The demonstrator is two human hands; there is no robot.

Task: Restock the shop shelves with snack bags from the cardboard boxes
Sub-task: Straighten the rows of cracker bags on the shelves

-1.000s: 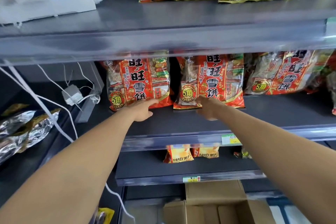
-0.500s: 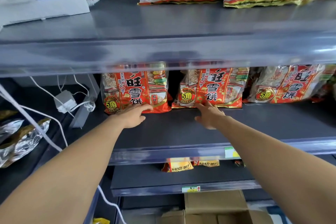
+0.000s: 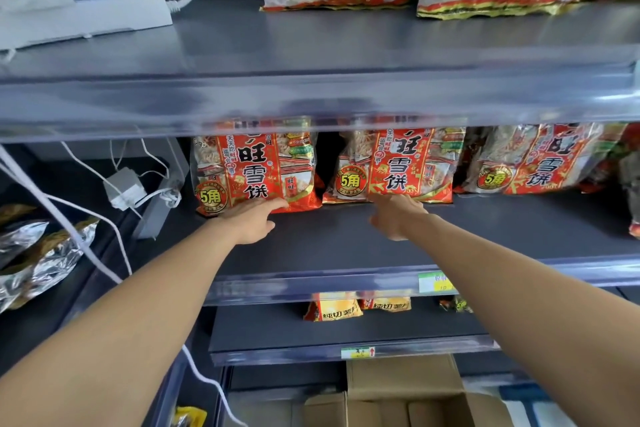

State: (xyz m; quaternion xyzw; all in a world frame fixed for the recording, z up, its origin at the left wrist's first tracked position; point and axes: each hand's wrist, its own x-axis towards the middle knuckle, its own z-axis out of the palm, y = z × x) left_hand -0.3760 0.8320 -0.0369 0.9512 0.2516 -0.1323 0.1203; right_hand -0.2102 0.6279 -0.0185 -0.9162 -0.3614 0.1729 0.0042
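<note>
I see the middle shelf (image 3: 346, 239), bare at the front | two red snack bags (image 3: 256, 170) upright at its back | left hand (image 3: 251, 224) and right hand (image 3: 398, 218) open-fingered, gripping nothing, tips touching the bags' bottom edges | I'd nudge both evenly, keep them standing
</note>
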